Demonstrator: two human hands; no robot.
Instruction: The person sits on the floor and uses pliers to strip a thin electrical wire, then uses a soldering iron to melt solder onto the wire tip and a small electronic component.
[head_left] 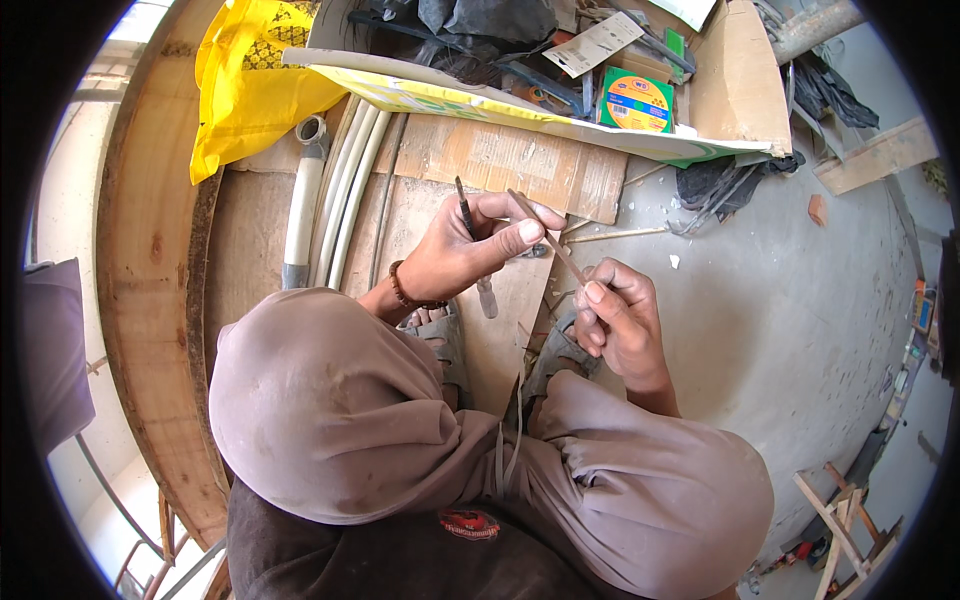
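My left hand [470,245] pinches a thin brown strip [563,256] near its upper end between thumb and fingers. My right hand [625,325] grips the strip's lower end, with its fingers curled. Behind my left hand is a slim dark tool [462,200]; a pale translucent handle [487,300] shows below the hand, and I cannot tell whether these are one piece or held. My feet in grey sandals [560,348] rest beneath my hands, by a brown board [515,365], below my bent, cloth-covered knees.
A large cardboard box [745,75] of dark bags and boxed items stands ahead, beside a yellow bag [235,90]. Pale pipes [345,200] lie left, along a curved-looking wooden plank [150,300]. Grey floor [780,320] spreads right, with a scrap block [818,208] and a wooden frame [840,525].
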